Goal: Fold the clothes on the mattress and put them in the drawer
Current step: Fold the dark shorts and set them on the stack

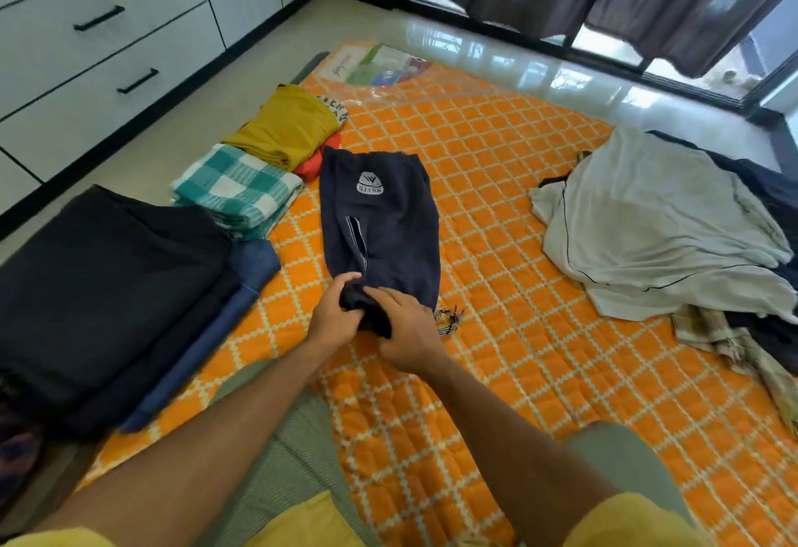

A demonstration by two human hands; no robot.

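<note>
Head view: navy shorts [382,218] lie mid-mattress [496,183], near end bunched in the left hand [334,315]; the right hand [410,332] presses it, fingers nearly flat. Folded stacks [235,190] line the left edge, below shut drawers [108,28]. Unfolded pile [656,222] sits right. The shorts' white badge has unreadable lettering.

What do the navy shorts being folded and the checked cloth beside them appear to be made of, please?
The navy shorts look like soft matte knit, perhaps cotton jersey: they drape limply and crease softly. The checked cloth looks like thin woven cotton, going by its teal and white check.
</note>
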